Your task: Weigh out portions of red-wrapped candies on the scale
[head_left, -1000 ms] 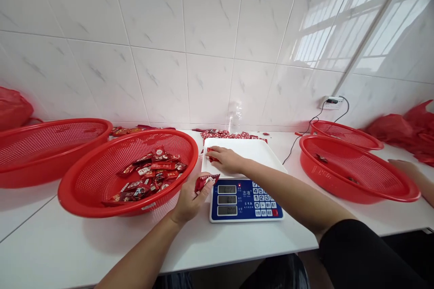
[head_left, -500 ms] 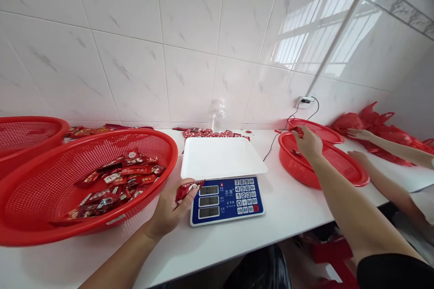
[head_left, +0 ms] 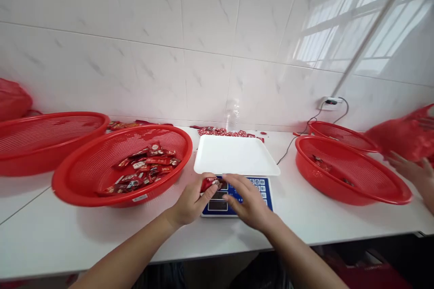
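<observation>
Between the thumb and fingers of my left hand (head_left: 195, 201) is a small red wrapped candy packet (head_left: 210, 184). My right hand (head_left: 249, 201) is just right of it, thumb and fingers apart and nothing seen in them. Both hands are over the front of the digital scale (head_left: 267, 189), covering part of its blue panel. Behind them the scale's white weighing tray (head_left: 237, 156) is bare. To the left, a red plastic basket (head_left: 81, 167) contains a pile of red candy packets (head_left: 149, 167). On the right, another red basket (head_left: 352, 192) has a few packets inside.
A third red basket (head_left: 23, 162) stands at the far left. Along the wall are a clear bottle (head_left: 232, 115) and scattered red wrappers (head_left: 220, 132). A power cable runs from a socket (head_left: 330, 103). At the right edge, another person's hand (head_left: 412, 171) is by a red plastic bag (head_left: 403, 131).
My right hand has moved from the right basket to the scale, beside my left hand. My left hand still has the packet, now farther over the panel. The view has shifted.
</observation>
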`<act>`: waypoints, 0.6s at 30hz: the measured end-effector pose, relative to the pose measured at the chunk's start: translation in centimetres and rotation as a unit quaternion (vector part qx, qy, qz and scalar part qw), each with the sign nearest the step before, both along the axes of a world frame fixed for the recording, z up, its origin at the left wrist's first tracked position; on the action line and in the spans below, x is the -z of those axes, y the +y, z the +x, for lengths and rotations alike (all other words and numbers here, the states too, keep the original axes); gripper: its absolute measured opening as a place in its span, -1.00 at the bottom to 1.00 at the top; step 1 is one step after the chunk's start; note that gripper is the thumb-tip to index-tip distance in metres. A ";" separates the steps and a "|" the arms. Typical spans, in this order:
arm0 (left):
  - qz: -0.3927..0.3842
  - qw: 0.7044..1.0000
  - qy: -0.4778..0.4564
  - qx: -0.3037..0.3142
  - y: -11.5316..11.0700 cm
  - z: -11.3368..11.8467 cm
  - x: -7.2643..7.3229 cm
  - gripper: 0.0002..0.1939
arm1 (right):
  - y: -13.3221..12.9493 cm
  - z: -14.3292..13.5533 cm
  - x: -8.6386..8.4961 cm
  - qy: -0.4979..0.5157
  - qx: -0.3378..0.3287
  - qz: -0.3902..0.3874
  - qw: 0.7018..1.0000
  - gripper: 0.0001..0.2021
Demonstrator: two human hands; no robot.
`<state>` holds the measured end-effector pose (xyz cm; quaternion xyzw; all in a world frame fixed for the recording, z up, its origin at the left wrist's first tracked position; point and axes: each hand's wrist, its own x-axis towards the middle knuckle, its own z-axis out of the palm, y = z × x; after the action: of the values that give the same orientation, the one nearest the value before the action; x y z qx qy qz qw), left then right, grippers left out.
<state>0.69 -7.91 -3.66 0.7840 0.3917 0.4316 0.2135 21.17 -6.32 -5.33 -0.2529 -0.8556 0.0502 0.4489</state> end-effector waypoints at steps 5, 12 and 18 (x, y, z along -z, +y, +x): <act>0.047 0.990 0.100 -0.089 -1.5 -2.4 -5.1 -0.81 | -3.1 -4.9 3.4 0.158 -0.024 -0.039 0.986 -0.45; -0.115 0.903 0.333 -0.245 3.1 -11.8 -9.5 -0.55 | -5.2 -6.4 6.7 -0.046 -0.163 -0.137 0.976 -0.71; -0.334 0.821 0.439 -0.148 6.9 -17.2 -5.5 -0.05 | -5.4 -6.6 6.6 -0.083 -0.165 -0.159 0.970 -0.72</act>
<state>-16.56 -1.03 1.89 0.7039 0.6755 -0.0892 0.2006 14.61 -11.67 -11.96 -0.1800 -0.9009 0.2377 0.3155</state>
